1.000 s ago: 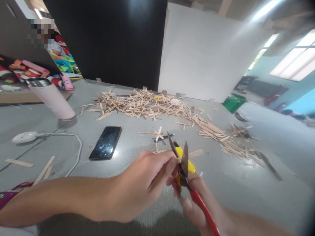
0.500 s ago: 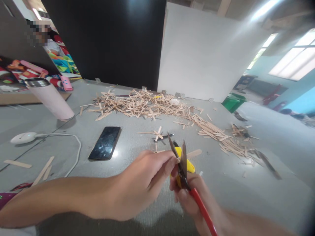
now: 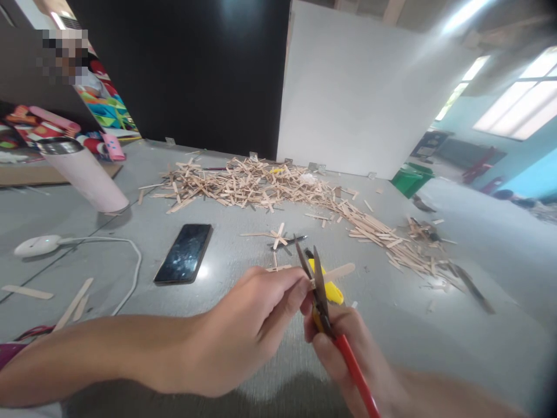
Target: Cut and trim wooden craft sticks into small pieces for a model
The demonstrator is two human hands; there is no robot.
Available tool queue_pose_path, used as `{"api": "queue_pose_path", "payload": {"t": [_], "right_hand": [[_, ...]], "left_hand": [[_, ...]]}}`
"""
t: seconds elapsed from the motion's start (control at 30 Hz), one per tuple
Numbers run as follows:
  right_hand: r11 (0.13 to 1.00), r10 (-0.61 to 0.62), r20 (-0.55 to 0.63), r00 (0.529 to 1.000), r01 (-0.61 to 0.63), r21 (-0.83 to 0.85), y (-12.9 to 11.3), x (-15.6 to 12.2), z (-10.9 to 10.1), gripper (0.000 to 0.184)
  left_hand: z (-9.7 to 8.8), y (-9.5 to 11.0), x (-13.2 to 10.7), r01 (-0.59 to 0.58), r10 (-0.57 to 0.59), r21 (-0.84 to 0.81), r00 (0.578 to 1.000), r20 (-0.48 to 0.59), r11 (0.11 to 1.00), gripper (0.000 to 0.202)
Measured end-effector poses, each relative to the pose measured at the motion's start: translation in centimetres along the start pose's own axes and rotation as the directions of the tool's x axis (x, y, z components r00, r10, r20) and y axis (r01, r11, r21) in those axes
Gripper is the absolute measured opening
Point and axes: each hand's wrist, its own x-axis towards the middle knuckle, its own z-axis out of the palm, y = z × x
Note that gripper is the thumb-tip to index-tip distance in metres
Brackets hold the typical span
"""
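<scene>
My left hand [image 3: 256, 322] pinches a flat wooden stick [image 3: 337, 271] between thumb and fingers, its free end poking out to the right. My right hand [image 3: 343, 354] grips red-handled snips [image 3: 319, 293] whose two metal blades are nearly shut around the stick close to my left fingertips. A yellow tool [image 3: 328, 287] lies on the grey table [image 3: 243, 249] just behind the blades.
A wide heap of wooden sticks [image 3: 256, 186] stretches across the back and trails off right. A black phone [image 3: 184, 253] lies left of centre, and a white puck with a cable [image 3: 32, 245] and a pink tumbler [image 3: 82, 174] sit further left. Loose sticks [image 3: 73, 302] lie at the near left edge.
The snip blades have closed in on the stick held by my left hand. Both hands stay in nearly the same place.
</scene>
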Motion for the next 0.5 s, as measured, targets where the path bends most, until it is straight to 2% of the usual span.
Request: {"api": "queue_pose_path", "payload": {"t": [0.2, 0.37, 0.5], "right_hand": [[0.997, 0.011, 0.023, 1.0, -0.013, 0.079, 0.0, -0.3, 0.2, 0.045], [0.989, -0.042, 0.135, 0.99, 0.022, 0.145, 1.1, -0.4, -0.4, 0.047], [0.982, -0.082, 0.13, 0.988, 0.058, 0.179, 1.7, -0.7, -0.8, 0.052]], "left_hand": [[-0.1, 0.3, 0.1, -0.004, 0.004, -0.045, 1.0, -0.006, 0.999, 0.038], [-0.3, 0.5, 0.1, -0.002, 0.002, -0.074, 1.0, -0.004, 0.997, 0.039], [-0.7, 0.7, 0.2, -0.009, 0.008, -0.11, 1.0, -0.01, 0.994, 0.039]]}}
